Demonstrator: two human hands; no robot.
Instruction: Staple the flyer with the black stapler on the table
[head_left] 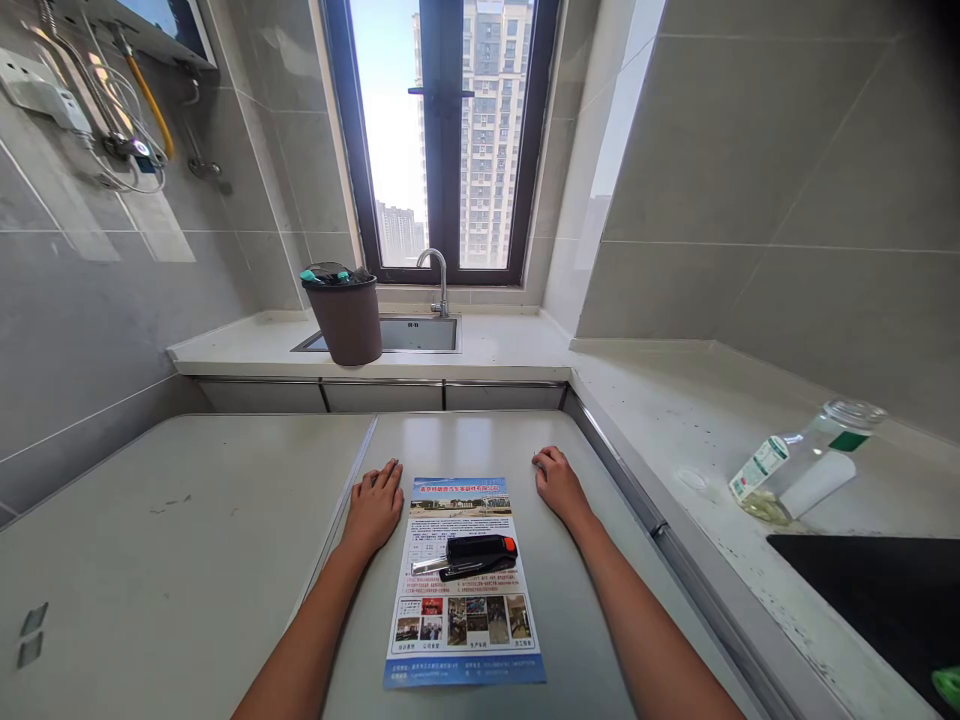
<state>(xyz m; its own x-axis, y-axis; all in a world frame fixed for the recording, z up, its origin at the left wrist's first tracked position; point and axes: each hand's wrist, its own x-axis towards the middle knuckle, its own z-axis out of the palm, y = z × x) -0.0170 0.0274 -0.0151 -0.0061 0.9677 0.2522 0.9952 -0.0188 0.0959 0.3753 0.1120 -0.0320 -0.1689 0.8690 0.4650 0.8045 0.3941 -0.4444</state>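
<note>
"Supports?"
"A pale table (457, 445); on it a printed sheet (480, 590), face up, presumably for easy reading."
"Grip?"
"Left hand (376, 505) laid flat, holding nothing visible, just beside the sheet; right hand (559, 482) loosely curled on the table, contents undeterminable."
"Last item?"
"Black stapler (480, 556) across the sheet's middle, likely weighting it; neither hand touches it."

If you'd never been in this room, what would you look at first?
Probably the colourful printed sheet low in the middle, with a black stapler lying on it, between the left hand and the right hand. Next, the bright window at the back, with a tall building outside. Then the brown bucket by the left side of the sink.
</note>
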